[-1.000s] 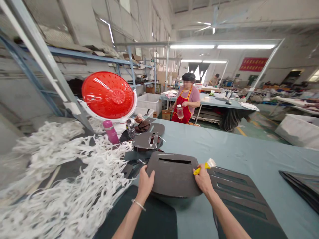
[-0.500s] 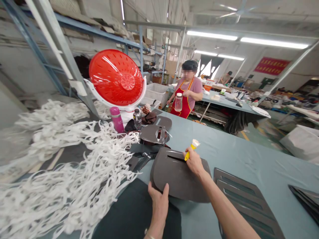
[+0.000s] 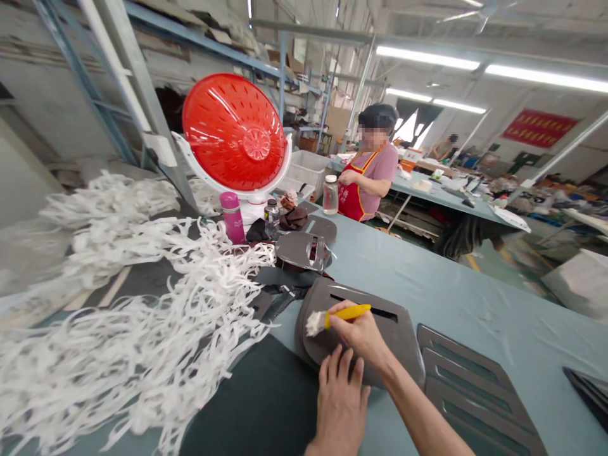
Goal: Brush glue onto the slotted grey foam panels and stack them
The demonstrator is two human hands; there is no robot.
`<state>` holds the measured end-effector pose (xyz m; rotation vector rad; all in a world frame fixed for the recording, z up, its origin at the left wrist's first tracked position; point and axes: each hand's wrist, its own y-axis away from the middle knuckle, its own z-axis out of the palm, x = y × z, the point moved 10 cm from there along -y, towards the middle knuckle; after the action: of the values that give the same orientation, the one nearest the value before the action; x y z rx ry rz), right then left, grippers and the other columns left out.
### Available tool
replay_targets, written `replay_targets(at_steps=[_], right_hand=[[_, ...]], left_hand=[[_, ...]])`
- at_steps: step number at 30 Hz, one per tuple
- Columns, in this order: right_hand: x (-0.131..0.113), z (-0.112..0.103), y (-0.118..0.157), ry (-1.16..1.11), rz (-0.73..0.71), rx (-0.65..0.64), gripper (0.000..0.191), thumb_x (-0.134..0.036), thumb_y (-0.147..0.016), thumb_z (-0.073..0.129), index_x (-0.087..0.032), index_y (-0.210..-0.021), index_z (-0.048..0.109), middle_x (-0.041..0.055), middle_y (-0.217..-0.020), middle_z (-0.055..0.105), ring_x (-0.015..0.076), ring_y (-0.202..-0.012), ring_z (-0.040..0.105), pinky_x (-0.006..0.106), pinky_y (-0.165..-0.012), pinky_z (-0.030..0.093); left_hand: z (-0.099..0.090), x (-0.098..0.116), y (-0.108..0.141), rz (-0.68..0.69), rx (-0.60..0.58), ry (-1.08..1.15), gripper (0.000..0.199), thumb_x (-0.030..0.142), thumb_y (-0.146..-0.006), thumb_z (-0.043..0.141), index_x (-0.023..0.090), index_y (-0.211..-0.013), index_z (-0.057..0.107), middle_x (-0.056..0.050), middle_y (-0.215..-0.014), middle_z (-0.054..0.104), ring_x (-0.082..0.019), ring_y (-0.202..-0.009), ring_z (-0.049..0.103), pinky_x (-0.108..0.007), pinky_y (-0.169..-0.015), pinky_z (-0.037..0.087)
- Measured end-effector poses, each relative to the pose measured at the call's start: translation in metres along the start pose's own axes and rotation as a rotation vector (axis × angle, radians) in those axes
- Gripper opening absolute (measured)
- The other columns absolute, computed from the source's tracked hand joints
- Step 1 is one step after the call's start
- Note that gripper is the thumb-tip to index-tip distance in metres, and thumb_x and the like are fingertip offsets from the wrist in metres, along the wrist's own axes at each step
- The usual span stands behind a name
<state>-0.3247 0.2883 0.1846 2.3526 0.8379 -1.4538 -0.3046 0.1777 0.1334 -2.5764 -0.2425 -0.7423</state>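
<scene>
My right hand (image 3: 359, 334) gripped a yellow-handled brush (image 3: 350, 311); my left hand (image 3: 341, 394), loosely spread, touched the slotted grey panel (image 3: 403, 339).

Worktable (image 3: 456, 297): blue-green covering, lightly creased at right. Mid-table lies a slotted grey panel (image 3: 401, 339); just right of it, a flat panel with long cut-outs (image 3: 475, 400); at the right edge, dark folded sheets (image 3: 586, 391). Near side: a blackish-green sheet (image 3: 256, 399). Left side: loose white strips (image 3: 190, 310) (heaped and tangled). Beyond them stand a magenta flask (image 3: 232, 221) and a dark-capped bottle (image 3: 272, 221). A lidded jar (image 3: 330, 196) appears to rest at the far edge; contact is unclear.
</scene>
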Motion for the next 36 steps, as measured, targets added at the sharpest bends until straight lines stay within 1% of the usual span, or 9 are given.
replay_targets(at_steps=[4,10,14,16,21,24,27,31,36], right_hand=[[0.009,0.028,-0.009,-0.03,0.031,-0.141,0.017,-0.028,-0.074,0.056,-0.017,-0.079,0.067,-0.0015,-0.065,0.062,0.0108,-0.057,0.054,0.02,-0.054,0.041],[0.028,-0.038,-0.061,0.127,0.09,0.473,0.027,-0.04,-0.076,0.053,-0.017,-0.083,0.068,-0.0011,-0.059,0.061,0.0141,-0.054,0.057,0.024,-0.058,0.043],[0.045,-0.036,-0.062,0.102,0.077,0.394,0.033,-0.045,-0.078,0.052,-0.018,-0.087,0.068,-0.0006,-0.056,0.063,0.0153,-0.052,0.059,0.024,-0.058,0.045],[0.065,-0.069,-0.044,0.202,0.138,0.482,0.032,-0.044,-0.078,0.051,-0.018,-0.083,0.069,0.0017,-0.058,0.065,0.0177,-0.058,0.061,0.026,-0.061,0.045],[0.109,-0.201,0.034,0.514,0.367,0.809,0.033,-0.039,-0.075,0.048,-0.014,-0.075,0.07,0.0106,-0.065,0.068,0.0246,-0.07,0.064,0.031,-0.067,0.043],[0.116,-0.239,0.067,0.568,0.423,0.862,0.036,-0.041,-0.075,0.046,-0.015,-0.078,0.071,0.0089,-0.062,0.067,0.0232,-0.066,0.064,0.029,-0.065,0.042],[0.118,-0.236,0.095,0.542,0.42,0.837,0.037,-0.043,-0.076,0.044,-0.016,-0.076,0.07,0.0074,-0.063,0.068,0.0219,-0.065,0.063,0.028,-0.065,0.042],[0.114,-0.217,0.167,0.559,0.461,0.867,0.031,-0.039,-0.078,0.045,-0.018,-0.067,0.064,0.0055,-0.06,0.065,0.0199,-0.061,0.061,0.027,-0.062,0.04],[0.066,-0.18,0.243,0.457,0.362,1.023,0.023,-0.036,-0.081,0.052,-0.018,-0.067,0.058,0.0,-0.058,0.059,0.0136,-0.053,0.055,0.024,-0.057,0.04]], left_hand=[[0.009,-0.006,-0.003,0.016,-0.017,-0.073,0.036,0.022,-0.079,0.053,0.025,-0.114,0.059,-0.009,-0.117,0.06,-0.03,-0.113,0.05,-0.052,-0.093,0.043],[0.003,-0.006,-0.003,0.01,0.018,-0.051,0.038,0.016,-0.082,0.048,0.029,-0.117,0.058,-0.005,-0.122,0.059,-0.028,-0.12,0.046,-0.049,-0.093,0.041],[0.004,-0.006,-0.001,0.016,0.021,-0.056,0.037,0.018,-0.083,0.048,0.03,-0.117,0.058,-0.006,-0.122,0.059,-0.027,-0.121,0.046,-0.048,-0.094,0.04],[0.006,-0.006,-0.001,0.035,-0.002,-0.067,0.038,0.018,-0.084,0.046,0.03,-0.119,0.057,-0.006,-0.124,0.058,-0.026,-0.122,0.045,-0.047,-0.095,0.039],[0.009,-0.002,0.0,0.091,-0.046,-0.112,0.04,0.02,-0.086,0.044,0.033,-0.123,0.054,-0.005,-0.129,0.054,-0.026,-0.125,0.042,-0.047,-0.097,0.035],[0.006,0.002,-0.001,0.098,-0.037,-0.127,0.037,0.024,-0.087,0.046,0.031,-0.122,0.055,-0.007,-0.128,0.055,-0.026,-0.124,0.043,-0.046,-0.097,0.034],[0.003,0.009,-0.002,0.099,-0.035,-0.154,0.035,0.025,-0.088,0.045,0.029,-0.12,0.056,-0.006,-0.127,0.055,-0.025,-0.123,0.043,-0.045,-0.097,0.035],[0.004,0.015,0.0,0.098,-0.069,-0.15,0.036,0.026,-0.089,0.044,0.029,-0.122,0.055,-0.007,-0.129,0.054,-0.026,-0.124,0.043,-0.046,-0.098,0.034],[-0.003,-0.001,-0.011,0.023,-0.21,0.132,0.034,0.032,-0.089,0.041,0.028,-0.119,0.056,-0.006,-0.127,0.056,-0.024,-0.123,0.046,-0.044,-0.102,0.034]])
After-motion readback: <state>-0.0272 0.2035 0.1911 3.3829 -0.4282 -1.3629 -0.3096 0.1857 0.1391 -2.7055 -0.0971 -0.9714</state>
